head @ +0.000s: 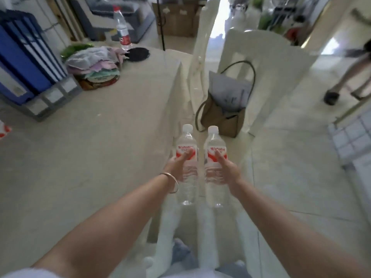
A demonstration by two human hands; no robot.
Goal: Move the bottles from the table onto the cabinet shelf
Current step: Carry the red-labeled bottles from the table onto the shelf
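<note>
Two clear water bottles are held out in front of the person, upright and side by side, just apart from one another, over the floor at the right edge of the table (100, 137). Each carries a red and white label with red lettering that looks like "Wahaha", though blur makes the small print under it unreadable. Both have white caps.

The left hand (176, 162) wraps the left bottle (186, 167) at the lower part of its label, thumb lying up across the front. A thin metal bangle (172, 182) hangs on that wrist. The right hand (226, 166) grips the right bottle (214, 169) at the same height, thumb likewise pointing up over the label. Both forearms are stretched forward, nearly straight and roughly parallel.

A third bottle (121, 29) with a red cap and a red label stands at the far end of the table; its writing cannot be read. Near it lie a pile of folded cloths (94, 65) and a dark round object (138, 54). Blue folders (26, 57) stand at the table's far left. A brown bag (220, 115) with a dark handle sits on a white chair (261, 63) beyond the held bottles.
</note>
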